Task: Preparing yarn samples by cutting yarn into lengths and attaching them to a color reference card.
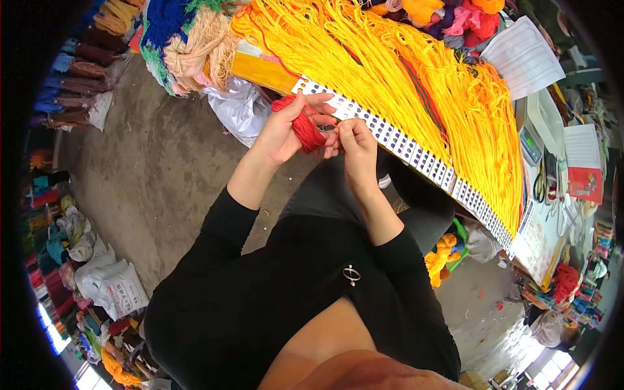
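Observation:
A small skein of red yarn (305,129) is wound in my left hand (281,135), between the thumb and the bent fingers. My right hand (360,151) pinches at the skein's right side, thumb against forefinger, on what looks like a thin red strand. Both hands are held close together just off the front edge of the table. Along that edge runs a white strip with rows of dark holes (404,144). Long yellow yarn strands (377,68) spread back from the strip, with a few red and dark green strands (422,91) among them.
Blue and peach yarn bundles (201,49) hang at the table's left end, above a white plastic bag (237,110). To the right are a scale (531,146), scissors (541,185) and a white face mask (524,57). Below the table, orange yarn (442,259) sits by a green basket.

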A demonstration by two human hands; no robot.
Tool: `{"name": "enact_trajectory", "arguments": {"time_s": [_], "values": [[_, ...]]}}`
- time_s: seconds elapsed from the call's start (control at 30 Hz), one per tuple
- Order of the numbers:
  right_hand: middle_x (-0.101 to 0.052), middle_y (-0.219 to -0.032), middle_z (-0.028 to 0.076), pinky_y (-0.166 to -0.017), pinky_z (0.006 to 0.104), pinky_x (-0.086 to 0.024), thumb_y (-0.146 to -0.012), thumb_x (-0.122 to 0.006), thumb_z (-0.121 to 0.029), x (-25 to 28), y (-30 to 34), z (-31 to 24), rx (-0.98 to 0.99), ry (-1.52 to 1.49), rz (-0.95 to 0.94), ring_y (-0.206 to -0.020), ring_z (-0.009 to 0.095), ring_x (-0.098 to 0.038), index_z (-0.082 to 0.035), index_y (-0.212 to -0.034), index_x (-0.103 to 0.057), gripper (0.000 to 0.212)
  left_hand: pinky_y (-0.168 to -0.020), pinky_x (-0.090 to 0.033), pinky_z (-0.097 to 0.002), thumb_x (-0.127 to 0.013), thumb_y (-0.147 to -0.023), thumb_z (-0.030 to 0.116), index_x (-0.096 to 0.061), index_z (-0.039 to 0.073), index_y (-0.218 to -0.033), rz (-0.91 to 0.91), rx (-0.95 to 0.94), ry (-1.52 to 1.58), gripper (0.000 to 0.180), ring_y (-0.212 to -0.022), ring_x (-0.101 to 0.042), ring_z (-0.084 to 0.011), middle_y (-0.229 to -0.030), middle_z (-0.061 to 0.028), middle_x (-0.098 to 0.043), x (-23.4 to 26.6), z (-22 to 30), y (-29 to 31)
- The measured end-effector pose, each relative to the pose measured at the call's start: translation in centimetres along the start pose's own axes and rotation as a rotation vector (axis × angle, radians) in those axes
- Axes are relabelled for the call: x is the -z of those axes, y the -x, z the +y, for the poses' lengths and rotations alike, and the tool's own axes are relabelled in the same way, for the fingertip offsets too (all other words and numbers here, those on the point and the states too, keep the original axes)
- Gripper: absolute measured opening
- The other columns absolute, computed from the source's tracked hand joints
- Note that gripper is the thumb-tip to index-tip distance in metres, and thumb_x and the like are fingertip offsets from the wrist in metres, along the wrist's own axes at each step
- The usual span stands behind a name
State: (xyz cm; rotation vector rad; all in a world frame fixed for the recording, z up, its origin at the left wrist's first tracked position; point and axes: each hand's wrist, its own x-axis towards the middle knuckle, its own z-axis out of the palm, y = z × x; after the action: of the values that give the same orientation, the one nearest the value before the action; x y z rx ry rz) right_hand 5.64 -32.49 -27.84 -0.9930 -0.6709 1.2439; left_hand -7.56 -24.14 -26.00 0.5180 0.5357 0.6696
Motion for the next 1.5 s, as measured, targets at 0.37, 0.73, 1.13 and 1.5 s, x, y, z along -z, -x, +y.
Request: {"name": "enact_trajectory", "arguments": {"time_s": [0.37,0.73,1.13,1.5], "values": [[-0.048,-0.061,0.001,-0.044,0.0215,-0.031,-0.092,-0.05,-0.019,1.0,0.5,-0.7,-0.441,-0.286,-0.243,-0.048,0.009,-0.039,-0.004,-0.086,-0.052,0.017,-0.06,-0.045,-0.0256,-0.03,-0.097,0.037,-0.054,-0.002,-0.109,0.068,-0.119,-0.227,0.047,-0.052,-0.048,-0.0094,-0.077,-0.006,-0.054,-0.4,0.6,0.4],[-0.06,-0.099,0.011,-0.08,0.028,-0.045,-0.089,-0.053,-0.013,20.1,9.5,-11.8,0.551,-0.316,0.508,-0.089,0.018,-0.057,0.0,-0.09,-0.053,0.013,-0.036,-0.019,-0.0211,-0.036,-0.096,0.035,-0.053,-0.001,-0.109,0.169,-0.248,0.446,0.042,-0.037,-0.023,-0.0055,-0.052,0.0052,-0.03,21.1,9.7,3.4],[-0.06,-0.068,0.008,-0.053,0.025,-0.045,-0.083,-0.057,-0.005,2.0,-6.0,-1.5,0.197,0.485,0.025,-0.057,0.013,-0.056,0.0,-0.091,-0.053,0.011,-0.046,-0.034,-0.0155,-0.048,-0.091,0.038,-0.052,0.008,-0.121,0.186,0.047,-0.552,0.042,-0.074,-0.058,-0.0088,-0.112,-0.0022,-0.058,7.0,5.5,-3.2],[-0.061,-0.059,0.004,-0.05,0.0292,-0.044,-0.08,-0.057,-0.023,1.3,-13.0,6.0,0.009,0.891,0.163,-0.049,0.015,-0.058,-0.003,-0.078,-0.065,0.021,-0.036,-0.03,-0.0173,-0.053,-0.087,0.018,-0.062,0.004,-0.1,0.083,0.091,-0.872,0.021,-0.046,-0.046,-0.0039,-0.074,-0.0006,-0.06,7.3,4.3,-8.1]]}}
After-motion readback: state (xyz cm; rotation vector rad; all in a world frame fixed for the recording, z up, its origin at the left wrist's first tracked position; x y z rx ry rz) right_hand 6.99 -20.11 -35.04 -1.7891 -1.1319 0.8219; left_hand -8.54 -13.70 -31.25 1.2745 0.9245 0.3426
